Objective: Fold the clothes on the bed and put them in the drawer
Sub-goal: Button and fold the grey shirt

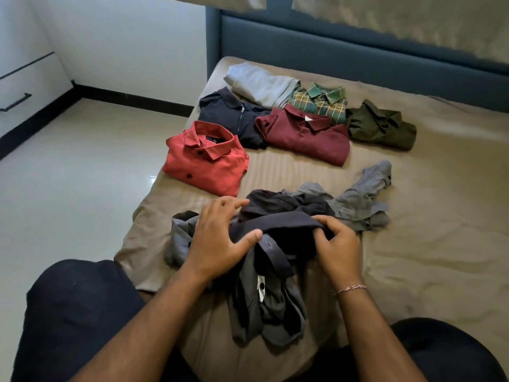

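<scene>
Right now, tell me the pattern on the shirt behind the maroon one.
Green plaid shirt, head view.

Drawer unit [16, 89] cut off by left edge, only part of front and one handle showing. Headboard [358, 48] cropped at top, upper strip smeared by blurry patches. Right hand [340, 244] fingertips tucked under dark collar of grey shirt [264, 304], grip hidden. Left hand [220, 238] covering part of same shirt; cloth beneath palm unseen. Label on shirt placket too small to read. Grey trousers [261, 84] partly under plaid shirt [322, 103]. Black top [228, 117] overlapped by maroon polo [305, 133]. Knees cut off at bottom edge.
</scene>
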Tool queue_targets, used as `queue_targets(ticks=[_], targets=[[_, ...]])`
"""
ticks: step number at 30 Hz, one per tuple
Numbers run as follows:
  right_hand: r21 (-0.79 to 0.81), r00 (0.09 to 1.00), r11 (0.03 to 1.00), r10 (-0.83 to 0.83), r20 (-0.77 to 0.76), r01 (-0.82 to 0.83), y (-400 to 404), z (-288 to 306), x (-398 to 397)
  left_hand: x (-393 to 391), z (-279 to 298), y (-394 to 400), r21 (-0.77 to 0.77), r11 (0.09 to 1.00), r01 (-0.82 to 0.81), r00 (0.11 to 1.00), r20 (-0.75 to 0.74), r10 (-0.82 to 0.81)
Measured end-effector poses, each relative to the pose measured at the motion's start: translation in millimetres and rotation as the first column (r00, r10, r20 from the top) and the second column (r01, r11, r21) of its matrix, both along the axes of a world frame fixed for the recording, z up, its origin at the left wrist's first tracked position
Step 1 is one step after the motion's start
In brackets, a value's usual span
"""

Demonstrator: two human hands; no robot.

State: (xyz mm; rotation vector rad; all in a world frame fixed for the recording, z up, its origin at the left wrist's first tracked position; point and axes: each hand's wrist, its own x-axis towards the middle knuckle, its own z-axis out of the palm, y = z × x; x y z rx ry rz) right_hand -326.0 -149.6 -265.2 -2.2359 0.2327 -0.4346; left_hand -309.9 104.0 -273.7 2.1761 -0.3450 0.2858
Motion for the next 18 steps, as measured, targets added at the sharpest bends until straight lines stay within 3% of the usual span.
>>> queue_targets(ticks=[2, 4, 7, 9, 12, 14, 15, 17, 18], targets=[[0.203, 0.997, 0.978, 0.042, 0.065, -0.054, 10, 19, 0, -2, 4, -5, 0.104, 0.986, 0.13, 0.987, 0.078, -0.138], [0.17, 0.979, 0.969, 0.161, 0.125, -0.181, 18, 41, 0, 0, 3, -11, 0.092, 0.976, 0.198, 0.98, -0.032, -0.196], [-0.15, 0.94, 0.944, 0.314, 0.135, -0.294, 19, 74, 1, 6, 9, -4, -0.22, 0.975, 0.045, 0.973, -0.213, -0.093], [-0.382, 0.933, 0.867, 0.358, 0.025, -0.322, 13, 97, 9, 18, 37, 6, -0.319, 0.948, 0.002, 0.981, -0.183, -0.064], [-0.583, 0.944, 0.747, 0.305, -0.129, -0.32, 2, 139, 29, 41, 101, 18, -0.193, 0.979, 0.059, 0.998, 0.01, -0.058], [-0.672, 0.981, 0.721, 0.188, -0.05, -0.173, -11, 171, 45, 59, 148, 27, -0.158, 0.987, 0.035, 0.994, 0.11, -0.017], [-0.624, 0.988, 0.775, 0.152, 0.03, -0.1, -20, 191, 53, 66, 181, 32, -0.147, 0.988, 0.036, 0.99, 0.141, -0.015], [-0.281, 0.983, 0.95, 0.163, 0.087, -0.133, -36, 217, 68, 76, 238, 42, -0.059, 0.993, 0.107, 0.984, 0.151, -0.097], [-0.136, 0.977, 0.973, 0.197, 0.08, -0.185, -41, 228, 73, 80, 262, 47, 0.02, 0.99, 0.141, 0.975, 0.169, -0.142]])
